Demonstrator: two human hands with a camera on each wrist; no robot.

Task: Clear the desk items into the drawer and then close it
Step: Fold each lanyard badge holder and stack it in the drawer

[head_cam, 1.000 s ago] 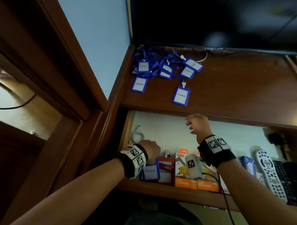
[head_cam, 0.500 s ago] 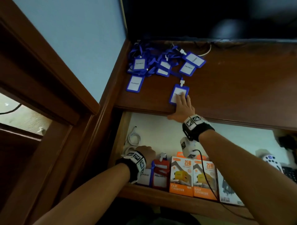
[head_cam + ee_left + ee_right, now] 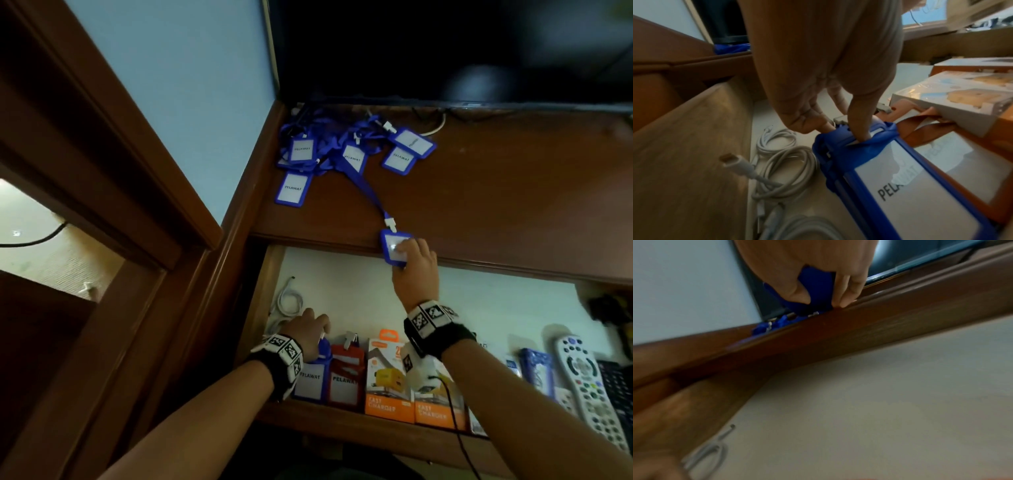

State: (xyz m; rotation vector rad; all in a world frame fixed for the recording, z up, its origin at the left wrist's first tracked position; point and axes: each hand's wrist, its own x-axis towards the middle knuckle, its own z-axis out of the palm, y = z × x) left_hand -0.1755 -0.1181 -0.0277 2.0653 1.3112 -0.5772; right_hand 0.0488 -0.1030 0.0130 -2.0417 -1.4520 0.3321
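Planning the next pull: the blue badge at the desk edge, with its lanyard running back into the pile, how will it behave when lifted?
The badge holder probably stays fairly stiff and light. Its lanyard looks floppy and may drag the tangled pile along.

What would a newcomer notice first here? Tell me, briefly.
First, the heap of blue badges on the desk at its back left corner, under the dark screen. Next, the right hand gripping one badge at the desk's front edge, its lanyard trailing back to the heap. Below, the left hand holds a blue badge at the left of the open drawer, beside a red one and orange charger boxes.
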